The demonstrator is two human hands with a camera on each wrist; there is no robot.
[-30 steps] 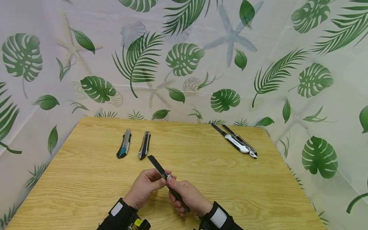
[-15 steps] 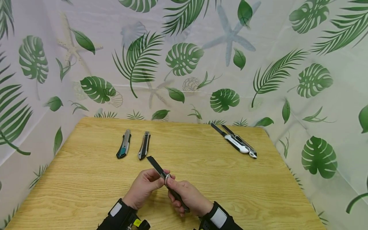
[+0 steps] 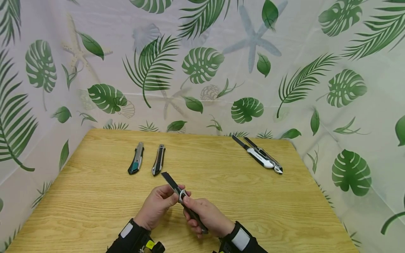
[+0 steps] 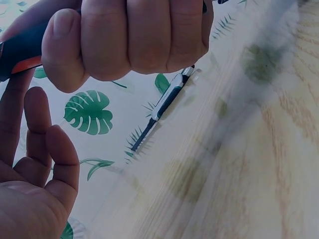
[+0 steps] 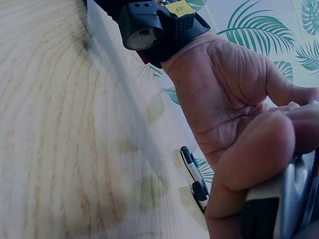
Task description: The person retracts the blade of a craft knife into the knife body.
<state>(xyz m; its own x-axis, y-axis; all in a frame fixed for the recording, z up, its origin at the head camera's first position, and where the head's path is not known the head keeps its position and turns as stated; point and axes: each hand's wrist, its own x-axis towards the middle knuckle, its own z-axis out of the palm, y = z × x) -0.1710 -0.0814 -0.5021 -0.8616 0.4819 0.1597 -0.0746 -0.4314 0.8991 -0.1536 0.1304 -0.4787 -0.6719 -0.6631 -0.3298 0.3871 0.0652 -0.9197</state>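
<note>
1. one held knife shows low in the middle of the head view, over the table. its black blade is out and points up and to the left.
2. here the left hand pinches it near the silver part by the blade. the right hand has its fingers curled round the dark handle, close to the other hand.
3. farther back on the left lie a grey and teal knife and, beside it, a black and silver knife.
4. at the back right, a white and black knife lies right by a dark knife. both have blades out. a leafy cloth is behind the table.
5. the left wrist view shows the right hand's bent fingers at the top. the left hand is lower left, some fingers loosely bent.
6. the right wrist view shows a right finger close up on the held knife. the left palm and a black strap are behind. two lying knives show partly.
</note>
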